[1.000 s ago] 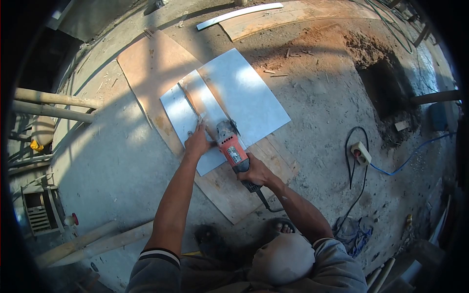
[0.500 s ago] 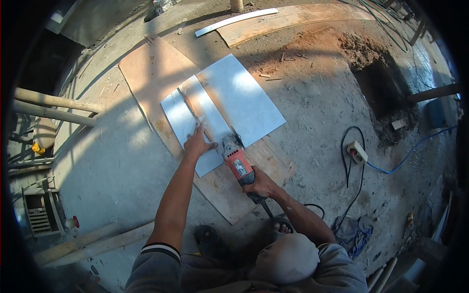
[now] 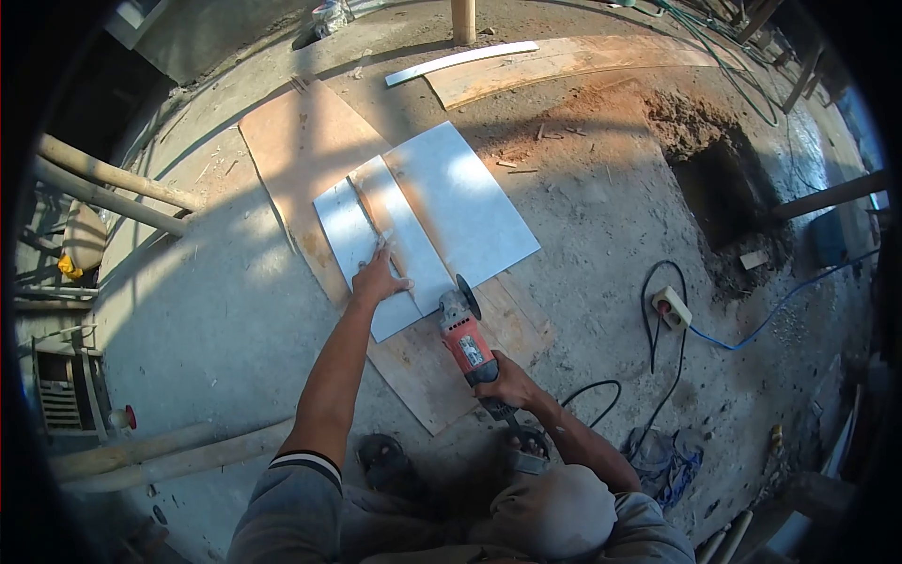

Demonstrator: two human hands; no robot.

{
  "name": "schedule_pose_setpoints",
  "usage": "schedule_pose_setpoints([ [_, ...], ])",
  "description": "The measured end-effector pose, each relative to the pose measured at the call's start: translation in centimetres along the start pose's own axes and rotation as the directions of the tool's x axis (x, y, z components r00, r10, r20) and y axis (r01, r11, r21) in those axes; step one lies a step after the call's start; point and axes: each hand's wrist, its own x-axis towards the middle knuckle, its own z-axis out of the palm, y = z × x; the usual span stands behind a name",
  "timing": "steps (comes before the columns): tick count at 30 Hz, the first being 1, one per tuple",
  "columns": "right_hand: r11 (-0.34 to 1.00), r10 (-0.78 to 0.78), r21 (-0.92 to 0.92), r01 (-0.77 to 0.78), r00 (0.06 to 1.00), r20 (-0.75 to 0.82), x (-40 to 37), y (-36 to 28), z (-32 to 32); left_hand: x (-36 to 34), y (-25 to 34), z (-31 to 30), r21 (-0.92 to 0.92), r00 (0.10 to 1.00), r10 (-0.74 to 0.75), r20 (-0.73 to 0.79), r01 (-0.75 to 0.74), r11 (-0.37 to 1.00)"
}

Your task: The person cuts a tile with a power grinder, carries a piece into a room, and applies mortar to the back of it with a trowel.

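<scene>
L hand (image 3: pixel 379 279) pressed flat on cut strips of pale grey ceramic tile (image 3: pixel 470 202) on plywood sheet (image 3: pixel 301 141); R hand (image 3: pixel 507 383) clenched round red angle grinder (image 3: pixel 467 340), disc just off tile's near edge; cut looks done

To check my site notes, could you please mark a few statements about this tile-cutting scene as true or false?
The left hand lies flat on the pale grey ceramic tiles. True.
The right hand holds the orange-red angle grinder. True.
The tiles rest on bare concrete. False: a brown plywood board lies under them.
The white socket box sits left of the tiles. False: it sits to their right.
</scene>
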Motion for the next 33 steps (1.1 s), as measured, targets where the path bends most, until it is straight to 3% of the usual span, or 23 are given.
schedule_pose_setpoints([
  [6,0.994,-0.022,0.104,0.03,0.997,-0.077,-4.3,0.9,-0.6,2.2,-1.0,2.2,-0.054,1.0,0.017,0.01,-0.016,0.998],
  [8,0.966,0.026,0.259,0.019,0.985,-0.169,-5.6,1.4,-1.0,2.4,0.6,2.0,-0.035,1.0,0.019,0.011,-0.019,0.999],
  [10,0.957,-0.018,0.283,0.066,0.985,-0.169,-6.5,1.5,-1.5,0.7,4.3,1.9,-0.386,0.975,-0.213,-0.063,0.173,0.906],
  [12,0.958,0.003,0.273,0.087,0.951,-0.31,-7.9,0.9,-2.1,-0.7,8.1,2.2,-0.325,0.961,-0.255,-0.106,0.209,0.922],
  [14,0.951,-0.002,0.293,0.099,0.95,-0.314,-8.3,2.2,-2.5,-1.2,8.9,3.4,-0.267,0.944,-0.297,-0.141,0.253,0.93],
  [16,0.941,0.022,0.323,0.103,0.932,-0.361,-8.9,2.5,-3.1,-0.4,8.8,5.6,-0.272,0.898,-0.262,-0.353,0.169,0.947],
  [19,0.923,0.049,0.371,0.1,0.926,-0.373,-9.7,2.9,-3.2,-0.9,6.5,6.7,-0.275,0.842,-0.28,-0.46,0.165,0.947],
  [24,0.913,0.05,0.397,0.097,0.937,-0.345,-9.5,2.8,-3.4,-4.2,1.5,6.9,-0.24,0.82,-0.298,-0.488,0.202,0.949],
  [26,0.919,0.03,0.379,0.104,0.944,-0.33,-9.1,2.5,-3.1,-5.9,-0.5,7.1,-0.337,0.825,-0.36,-0.437,0.221,0.915],
  [31,0.936,-0.079,0.306,0.175,0.95,-0.302,-7.6,1.8,-2.4,-9.5,-5.2,9.1,-0.347,0.75,-0.501,-0.433,0.374,0.86],
  [33,0.957,-0.097,0.239,0.163,0.959,-0.265,-7.0,1.3,-2.3,-10.8,-6.4,9.4,-0.452,0.722,-0.585,-0.369,0.411,0.792],
])
